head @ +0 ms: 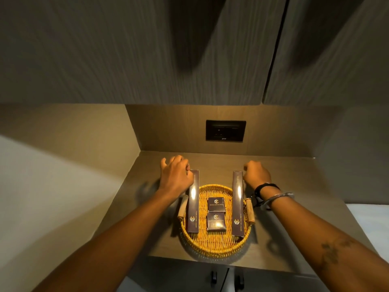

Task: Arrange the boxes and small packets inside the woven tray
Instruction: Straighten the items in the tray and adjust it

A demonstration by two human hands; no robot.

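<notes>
A round woven tray (214, 246) with two side handles sits on a brown counter. Two long dark boxes lie in it, the left box (193, 204) and the right box (237, 204), both sticking out past the far rim. Between them lie two small square dark packets, one farther (216, 204) and one nearer (216, 222). My left hand (175, 173) touches the far end of the left box with curled fingers. My right hand (255, 173) touches the far end of the right box the same way. Whether either hand truly grips is unclear.
The counter (294, 228) forms a small niche with walls at the left, back and right. A black wall socket (225, 130) is on the back wall. Cupboard doors (189, 49) hang overhead. Drawer handles (213, 277) show below the front edge.
</notes>
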